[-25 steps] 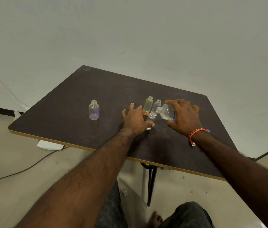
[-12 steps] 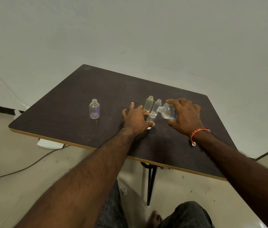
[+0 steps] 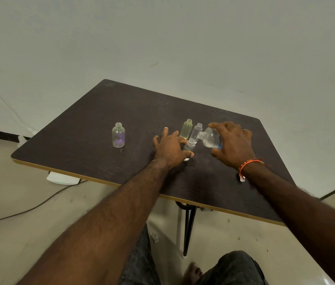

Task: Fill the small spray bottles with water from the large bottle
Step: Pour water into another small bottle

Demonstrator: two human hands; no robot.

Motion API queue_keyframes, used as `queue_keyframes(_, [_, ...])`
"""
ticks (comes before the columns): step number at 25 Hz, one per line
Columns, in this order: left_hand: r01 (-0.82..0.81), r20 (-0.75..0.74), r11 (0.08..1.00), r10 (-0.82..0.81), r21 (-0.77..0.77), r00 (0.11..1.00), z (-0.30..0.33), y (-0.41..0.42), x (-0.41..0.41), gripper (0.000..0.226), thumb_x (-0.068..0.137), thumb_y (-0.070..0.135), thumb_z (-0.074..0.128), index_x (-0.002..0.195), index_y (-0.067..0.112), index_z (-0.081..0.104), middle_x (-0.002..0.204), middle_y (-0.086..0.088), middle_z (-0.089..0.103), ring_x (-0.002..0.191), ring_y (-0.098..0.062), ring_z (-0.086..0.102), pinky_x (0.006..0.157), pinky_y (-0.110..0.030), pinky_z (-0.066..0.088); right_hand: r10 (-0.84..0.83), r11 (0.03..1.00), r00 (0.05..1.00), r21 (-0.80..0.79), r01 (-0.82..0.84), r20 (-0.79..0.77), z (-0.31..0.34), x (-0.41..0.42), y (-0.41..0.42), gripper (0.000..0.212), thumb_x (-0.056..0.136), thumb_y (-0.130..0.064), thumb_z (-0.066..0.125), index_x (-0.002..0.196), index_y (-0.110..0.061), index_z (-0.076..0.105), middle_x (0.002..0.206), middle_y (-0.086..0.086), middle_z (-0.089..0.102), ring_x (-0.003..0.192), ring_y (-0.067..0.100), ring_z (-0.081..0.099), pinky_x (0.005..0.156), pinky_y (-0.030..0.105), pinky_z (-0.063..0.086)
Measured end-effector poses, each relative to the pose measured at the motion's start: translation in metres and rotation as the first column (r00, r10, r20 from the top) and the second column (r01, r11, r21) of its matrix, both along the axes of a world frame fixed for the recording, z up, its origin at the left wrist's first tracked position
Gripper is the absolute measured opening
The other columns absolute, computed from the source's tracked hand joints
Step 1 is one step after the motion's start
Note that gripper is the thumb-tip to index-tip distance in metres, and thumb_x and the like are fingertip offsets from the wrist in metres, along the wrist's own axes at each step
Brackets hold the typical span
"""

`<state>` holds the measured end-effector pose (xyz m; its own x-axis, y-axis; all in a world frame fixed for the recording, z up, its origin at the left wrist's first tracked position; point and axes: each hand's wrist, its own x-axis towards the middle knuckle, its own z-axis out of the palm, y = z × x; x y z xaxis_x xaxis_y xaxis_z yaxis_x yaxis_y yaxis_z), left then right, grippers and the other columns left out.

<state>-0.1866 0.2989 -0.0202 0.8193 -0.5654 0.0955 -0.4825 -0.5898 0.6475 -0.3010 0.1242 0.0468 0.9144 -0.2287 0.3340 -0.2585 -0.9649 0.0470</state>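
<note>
My right hand (image 3: 232,146) grips the large clear water bottle (image 3: 211,138), tipped to the left with its mouth just above a small clear bottle (image 3: 189,146). My left hand (image 3: 170,150) holds that small bottle upright on the dark table (image 3: 80,140), pinching it between thumb and forefinger, the other fingers spread. Just behind stand a yellowish small bottle (image 3: 186,129) and another clear small bottle (image 3: 195,131). A purple-tinted small bottle (image 3: 118,135) stands alone to the left. All small bottles are uncapped.
The table's near edge has a yellow trim and black legs below. A white device (image 3: 61,178) and a cable lie on the floor at left. My knees and a bare foot show beneath. A plain wall stands behind.
Hardly anything differs. The large bottle stays tipped over the small clear bottle, and both hands keep their grips.
</note>
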Motion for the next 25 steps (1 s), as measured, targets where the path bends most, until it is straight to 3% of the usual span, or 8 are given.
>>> queue_keyframes(25, [0.004,-0.008,1.000,-0.004,0.001,1.000,-0.0020,0.0010,-0.0003,0.055,0.084,0.055,0.080,0.134,0.036,0.069,0.167,0.000,0.036,0.161,-0.026,0.004,0.125,-0.063,0.001,0.011,1.000,1.000,0.002,-0.011,-0.013,0.0003,0.0004,0.0008,0.080,0.073,-0.040,0.080,0.143,-0.034,0.042,0.136,0.005,0.051,0.125,0.029,0.046,0.104,0.054,0.031])
